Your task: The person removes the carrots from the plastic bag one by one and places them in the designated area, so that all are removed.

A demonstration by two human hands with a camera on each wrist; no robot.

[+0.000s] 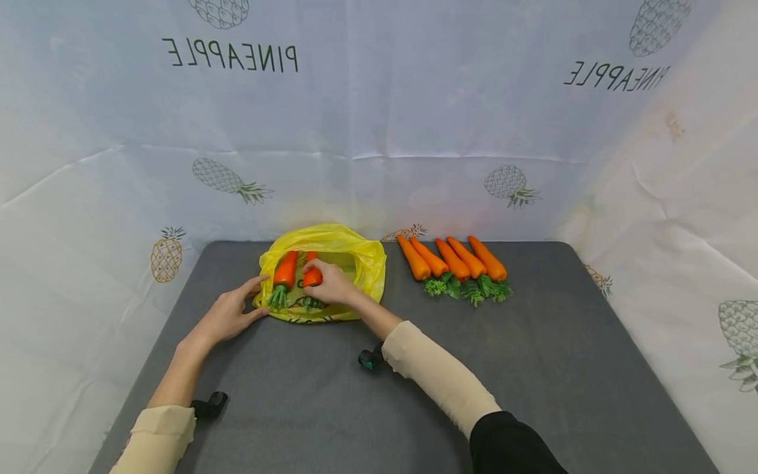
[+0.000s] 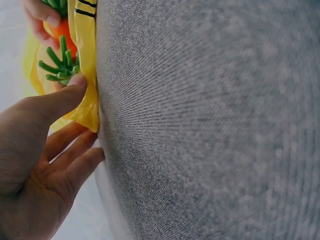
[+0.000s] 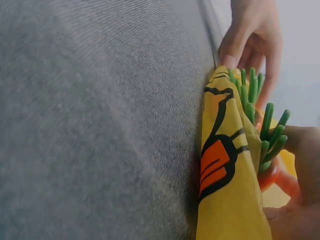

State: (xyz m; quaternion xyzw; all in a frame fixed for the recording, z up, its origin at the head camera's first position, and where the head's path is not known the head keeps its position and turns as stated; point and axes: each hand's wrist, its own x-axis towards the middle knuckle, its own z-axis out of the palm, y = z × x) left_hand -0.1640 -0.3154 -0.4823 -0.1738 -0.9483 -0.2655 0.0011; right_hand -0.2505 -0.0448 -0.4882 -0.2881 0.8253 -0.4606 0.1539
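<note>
A yellow plastic bag [image 1: 370, 263] lies on the grey table with its mouth spread wide. Inside it on the left is a red-orange carrot [image 1: 286, 268] with short green stems pointing toward the person. Beside that one, my right hand [image 1: 333, 284] reaches into the bag and grips a second red-orange carrot [image 1: 312, 276] between thumb and fingers. My left hand [image 1: 231, 315] holds the bag's left edge, its thumb [image 2: 75, 87] over the rim and its other fingers on the outer side. Black and orange print [image 3: 220, 165] shows on the bag's near side.
Several orange carrots [image 1: 453, 260] with leafy green tops lie in a row right of the bag, by the table's far edge. A white cloth with pineapple prints [image 1: 379, 118] hangs behind the table [image 1: 379, 408]. Black wrist-worn devices [image 1: 210, 405] hang under both forearms.
</note>
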